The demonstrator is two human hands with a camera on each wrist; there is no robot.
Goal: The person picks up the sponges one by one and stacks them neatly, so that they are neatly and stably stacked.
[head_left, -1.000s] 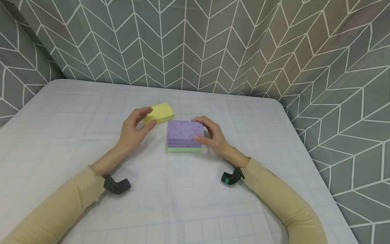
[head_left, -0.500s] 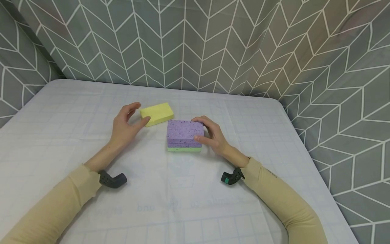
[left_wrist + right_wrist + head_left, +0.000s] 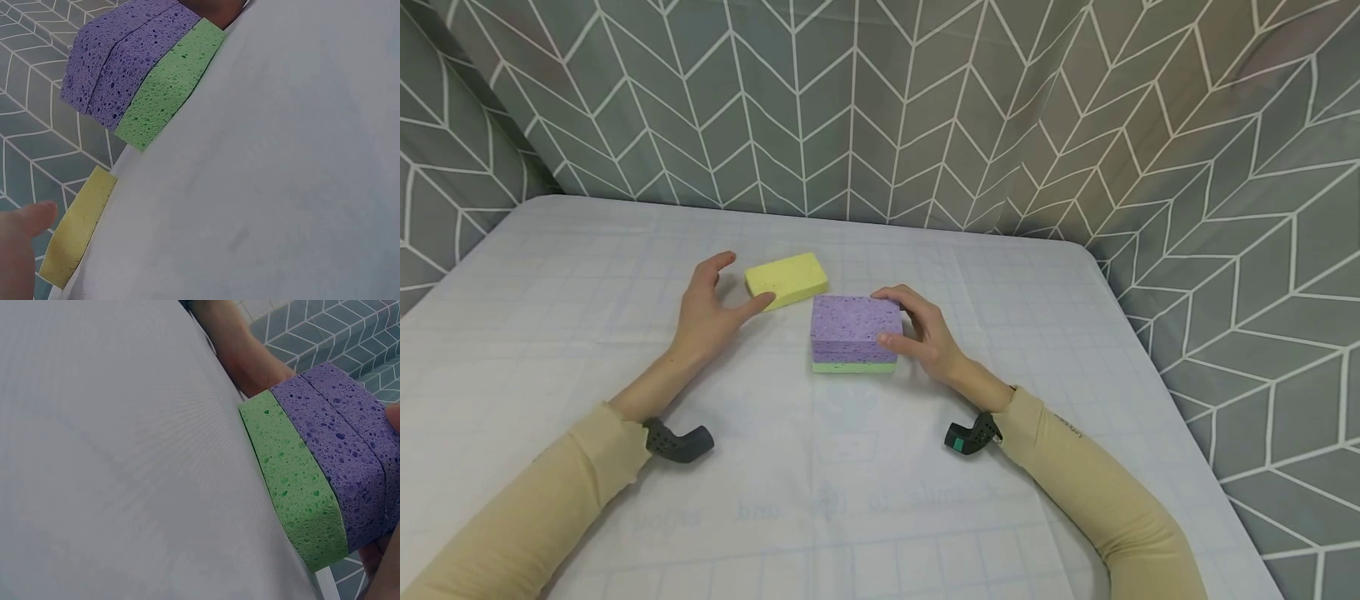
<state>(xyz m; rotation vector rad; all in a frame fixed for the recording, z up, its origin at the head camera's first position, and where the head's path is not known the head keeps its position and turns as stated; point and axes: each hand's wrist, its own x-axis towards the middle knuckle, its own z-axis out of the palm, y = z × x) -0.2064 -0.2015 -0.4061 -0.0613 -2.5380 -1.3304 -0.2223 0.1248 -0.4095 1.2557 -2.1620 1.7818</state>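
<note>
In the head view, a stack of sponges stands mid-table: a green sponge (image 3: 853, 367) at the bottom with two purple ones above it. The seam between the lower purple sponge (image 3: 328, 444) and the upper purple sponge (image 3: 356, 412) shows in the right wrist view. My right hand (image 3: 927, 329) grips the upper one at its right end, thumb on the front side and fingers at the back. Left of the stack and farther back, a yellow sponge (image 3: 790, 277) lies flat. Beside it my left hand (image 3: 703, 312) is spread, its thumb overlapping the yellow sponge's near edge.
A white cloth with faint printed lines covers the table (image 3: 850, 467). Behind and to the right hangs a grey curtain (image 3: 820, 108) with white zigzag lines. A black wrist device (image 3: 679, 442) hangs by the left cuff, another black device (image 3: 972, 433) by the right.
My left hand has drawn back leftward from over the yellow sponge, and its fingers are spread wider. The right hand and the stack have stayed in place.
</note>
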